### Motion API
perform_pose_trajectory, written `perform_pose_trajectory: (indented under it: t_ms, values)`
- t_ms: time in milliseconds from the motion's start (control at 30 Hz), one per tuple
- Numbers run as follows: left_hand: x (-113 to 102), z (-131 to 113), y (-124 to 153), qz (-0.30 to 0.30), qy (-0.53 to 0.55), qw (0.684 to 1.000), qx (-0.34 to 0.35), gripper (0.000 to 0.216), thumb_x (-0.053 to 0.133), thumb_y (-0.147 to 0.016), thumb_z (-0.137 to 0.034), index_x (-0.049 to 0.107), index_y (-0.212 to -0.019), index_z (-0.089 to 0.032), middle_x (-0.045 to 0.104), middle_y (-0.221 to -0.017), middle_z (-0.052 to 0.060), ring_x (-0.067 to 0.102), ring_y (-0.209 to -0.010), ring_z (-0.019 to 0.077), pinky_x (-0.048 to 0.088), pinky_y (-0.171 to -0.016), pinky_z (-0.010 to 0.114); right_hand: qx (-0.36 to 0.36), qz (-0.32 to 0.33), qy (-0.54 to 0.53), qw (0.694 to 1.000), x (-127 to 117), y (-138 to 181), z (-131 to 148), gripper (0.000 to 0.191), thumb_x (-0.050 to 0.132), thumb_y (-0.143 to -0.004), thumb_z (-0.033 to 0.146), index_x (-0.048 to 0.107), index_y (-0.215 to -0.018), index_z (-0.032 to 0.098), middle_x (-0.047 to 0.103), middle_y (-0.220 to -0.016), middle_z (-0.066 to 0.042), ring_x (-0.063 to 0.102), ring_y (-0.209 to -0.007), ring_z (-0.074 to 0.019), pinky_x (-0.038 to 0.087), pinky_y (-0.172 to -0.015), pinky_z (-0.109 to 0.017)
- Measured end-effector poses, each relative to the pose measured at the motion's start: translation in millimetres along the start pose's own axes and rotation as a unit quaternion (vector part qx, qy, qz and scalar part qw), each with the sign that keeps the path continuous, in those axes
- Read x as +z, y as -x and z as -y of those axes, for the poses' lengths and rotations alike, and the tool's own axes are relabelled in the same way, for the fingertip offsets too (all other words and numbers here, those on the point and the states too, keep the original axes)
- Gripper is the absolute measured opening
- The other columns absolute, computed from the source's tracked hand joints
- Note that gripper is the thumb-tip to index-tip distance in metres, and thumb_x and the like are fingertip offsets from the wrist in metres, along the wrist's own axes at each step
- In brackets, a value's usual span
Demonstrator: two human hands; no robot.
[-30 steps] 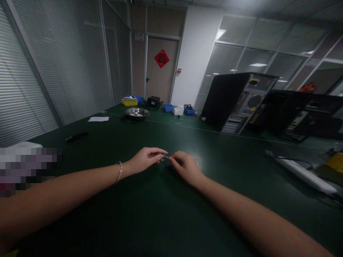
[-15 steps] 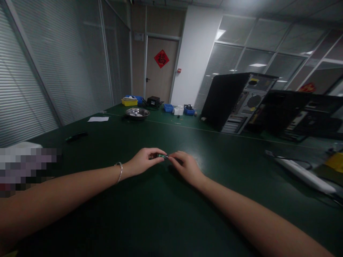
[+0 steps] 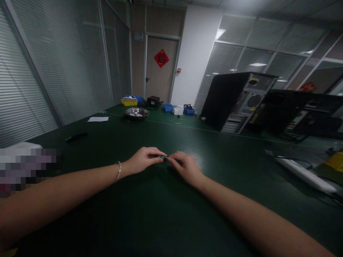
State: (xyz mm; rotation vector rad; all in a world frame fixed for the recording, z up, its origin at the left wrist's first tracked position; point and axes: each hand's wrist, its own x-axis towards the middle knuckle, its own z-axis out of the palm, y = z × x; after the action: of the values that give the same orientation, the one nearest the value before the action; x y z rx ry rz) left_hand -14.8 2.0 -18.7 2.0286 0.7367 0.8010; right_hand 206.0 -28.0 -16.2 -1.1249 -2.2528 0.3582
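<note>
Both my arms reach out over a dark green table (image 3: 150, 214). My left hand (image 3: 143, 159), with a silver bracelet at the wrist, pinches one end of a small green part (image 3: 162, 156). My right hand (image 3: 184, 166) pinches the other end with curled fingers. The two hands meet fingertip to fingertip just above the table top. The part is tiny and mostly hidden by the fingers, so I cannot tell what it is.
A black computer tower (image 3: 235, 101) stands at the back right beside a second dark case (image 3: 294, 114). A white power strip (image 3: 302, 173) lies at right. Further back are a metal bowl (image 3: 137, 113), yellow and blue bins (image 3: 129, 102), a paper sheet (image 3: 98, 119) and a dark tool (image 3: 76, 136).
My hands have closed in slightly on the small green part, which shows a little more between the fingertips. Otherwise nothing has moved.
</note>
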Motion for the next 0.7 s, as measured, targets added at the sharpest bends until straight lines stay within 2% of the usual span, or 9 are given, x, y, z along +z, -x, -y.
perform_pose_trajectory:
  t_ms: [200,400,533,700]
  values:
    - [1.2,-1.6,0.2,0.005,0.018,1.000,-0.012,0.026,0.060,-0.084,-0.025,0.067,-0.109,-0.019,0.064,-0.102,0.006,0.060,-0.095,0.0193,0.048,-0.082,0.030,-0.004,-0.002,0.008,1.000,1.8,-0.8,-0.3,0.023,0.047,-0.094,0.032,0.068,-0.094,0.021,0.064,-0.084,-0.004,0.058,-0.081,-0.0169,0.044,-0.071,-0.027]
    - [2.7,-1.5,-0.5,-0.033,0.071,0.996,-0.036,0.027,0.062,-0.082,-0.024,0.064,-0.108,-0.018,0.063,-0.109,0.006,0.059,-0.102,0.0204,0.047,-0.090,0.036,0.014,-0.007,0.016,1.000,1.9,-1.6,0.5,0.023,0.047,-0.094,0.032,0.067,-0.092,0.021,0.064,-0.085,-0.004,0.059,-0.082,-0.0170,0.044,-0.071,-0.027]
    - [2.6,3.3,-1.3,-0.068,0.103,0.991,-0.048,0.025,0.066,-0.078,-0.022,0.061,-0.101,-0.017,0.062,-0.103,0.005,0.060,-0.099,0.0200,0.047,-0.093,0.039,0.022,-0.012,0.021,0.999,1.6,-0.8,0.9,0.023,0.047,-0.094,0.032,0.066,-0.091,0.020,0.064,-0.084,-0.004,0.059,-0.081,-0.0171,0.044,-0.070,-0.028]
    - [2.5,3.8,-1.6,-0.077,0.138,0.986,-0.058,0.028,0.070,-0.074,-0.020,0.058,-0.098,-0.017,0.059,-0.101,0.004,0.058,-0.100,0.0195,0.045,-0.093,0.040,0.023,-0.012,0.016,1.000,2.1,-0.5,0.5,0.023,0.046,-0.094,0.032,0.066,-0.092,0.020,0.064,-0.085,-0.004,0.059,-0.082,-0.0170,0.045,-0.071,-0.028]
